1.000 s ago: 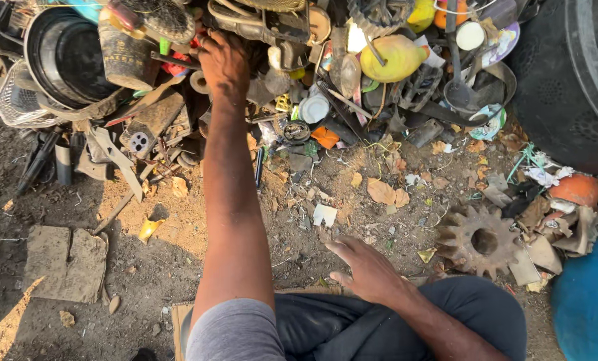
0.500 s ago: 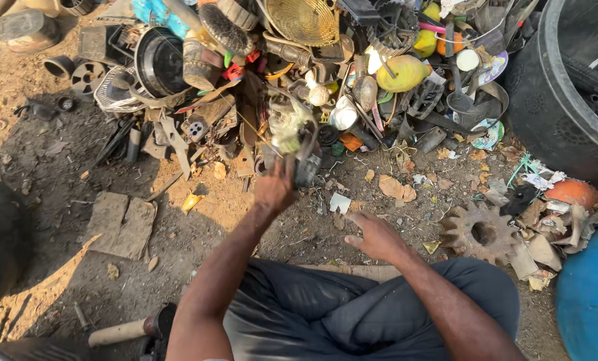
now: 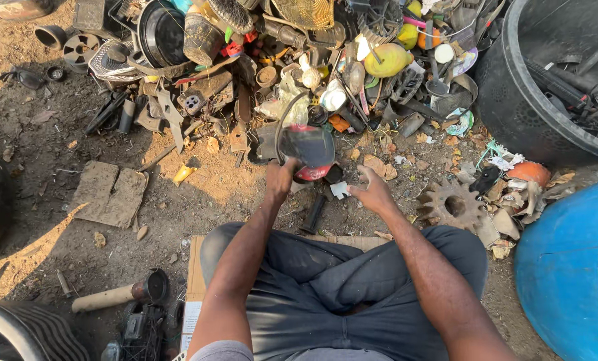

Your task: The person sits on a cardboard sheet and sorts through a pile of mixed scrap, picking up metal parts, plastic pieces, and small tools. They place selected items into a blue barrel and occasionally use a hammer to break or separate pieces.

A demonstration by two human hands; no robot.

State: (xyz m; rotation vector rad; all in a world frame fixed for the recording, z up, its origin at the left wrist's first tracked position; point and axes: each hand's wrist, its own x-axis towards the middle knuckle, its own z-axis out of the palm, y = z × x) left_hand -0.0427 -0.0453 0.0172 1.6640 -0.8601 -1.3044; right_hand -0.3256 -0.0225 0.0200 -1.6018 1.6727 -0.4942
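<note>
Seated person, legs crossed on the dirt ground [image 3: 198, 200], facing a scrap pile. Left hand [image 3: 280, 179] is clamped on a red-and-black power tool body [image 3: 310, 150], looks like an angle grinder housing, held up just above the ground in front of the knees, at the near edge of the pile. A dark cord or hose [image 3: 282, 120] loops off its top back toward the scrap. Right hand [image 3: 372, 194] is open, fingers spread, empty, just beside the tool on its right, not touching it. Hands are apart. Judgement: the tool is rigid, plastic shell over metal guts, moderately heavy for one hand and top-heavy as held from below; the dusty shell could be slick. Best grip is probably around the barrel of the body, second hand supporting the head end; the trailing cord may snag on the pile. Black stubby handle-like piece [image 3: 314, 212] lies on the ground between tool and knee. Rusty gear wheel [image 3: 454, 204] sits on the ground to the right, well apart from the hands. Black tub [image 3: 513, 100] at upper right holds dark parts; blue drum [image 3: 560, 267] at lower right. Yellow plastic container [image 3: 387, 60] in the pile. Flat cardboard scrap [image 3: 108, 194] on the left.
</note>
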